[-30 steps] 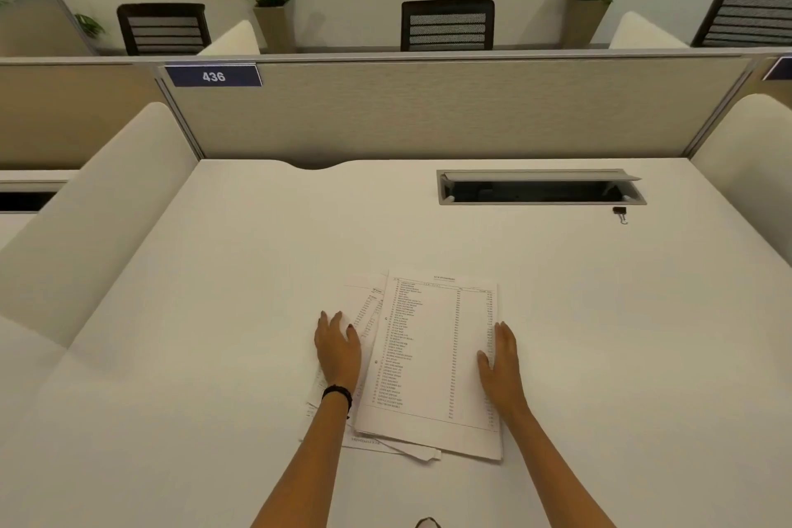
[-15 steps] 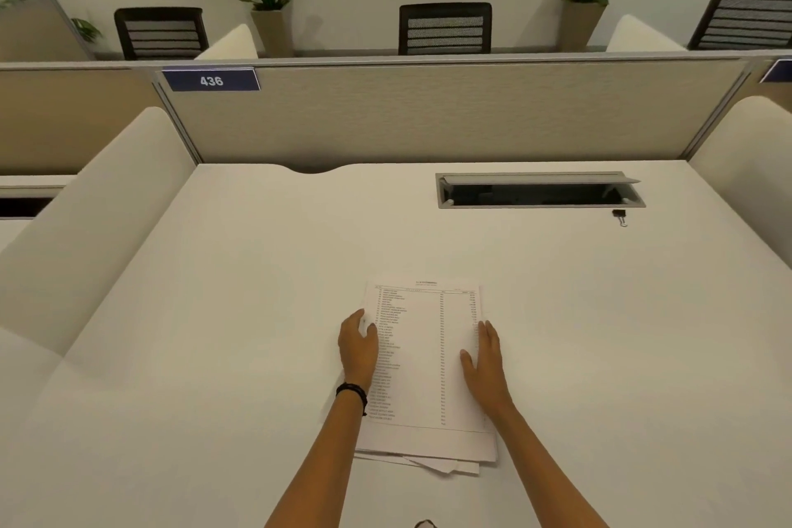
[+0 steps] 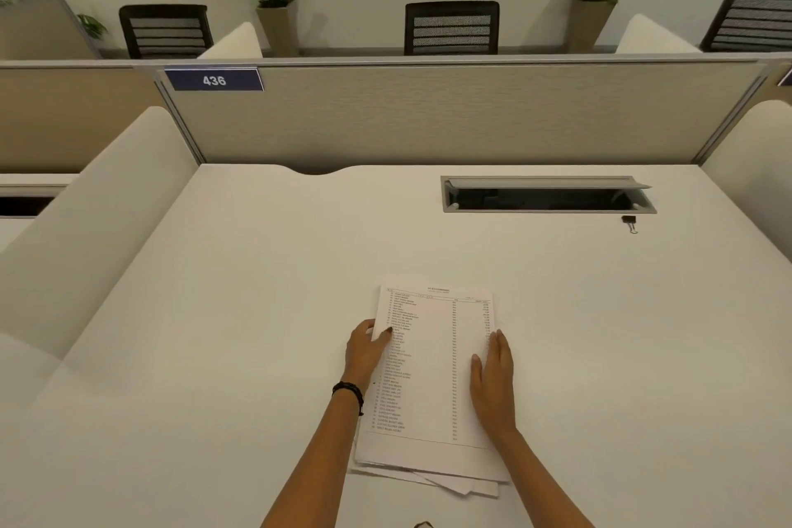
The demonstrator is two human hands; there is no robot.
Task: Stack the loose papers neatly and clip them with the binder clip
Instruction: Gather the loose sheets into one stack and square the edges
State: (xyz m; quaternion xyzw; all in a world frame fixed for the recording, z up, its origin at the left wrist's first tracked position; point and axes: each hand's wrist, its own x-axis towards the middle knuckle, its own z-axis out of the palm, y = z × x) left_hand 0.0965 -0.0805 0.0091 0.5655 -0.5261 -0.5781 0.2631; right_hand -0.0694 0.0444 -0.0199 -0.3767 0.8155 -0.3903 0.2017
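Observation:
A stack of printed papers (image 3: 433,373) lies on the white desk in front of me, its near edges still uneven at the bottom. My left hand (image 3: 364,352) curls around the stack's left edge, thumb on top of the sheet. My right hand (image 3: 493,382) presses flat against the right edge, fingers together. A small black binder clip (image 3: 628,222) lies far off at the back right, just in front of the cable slot, away from both hands.
A grey cable slot (image 3: 546,194) with a raised lid is set into the desk (image 3: 214,313) at the back right. A beige partition (image 3: 428,116) closes the far side, and cream side panels (image 3: 98,206) flank the desk.
Both hands have pushed inward, bringing the fanned sheets together into a narrower stack. The left hand went from lying flat on the papers to gripping their left edge.

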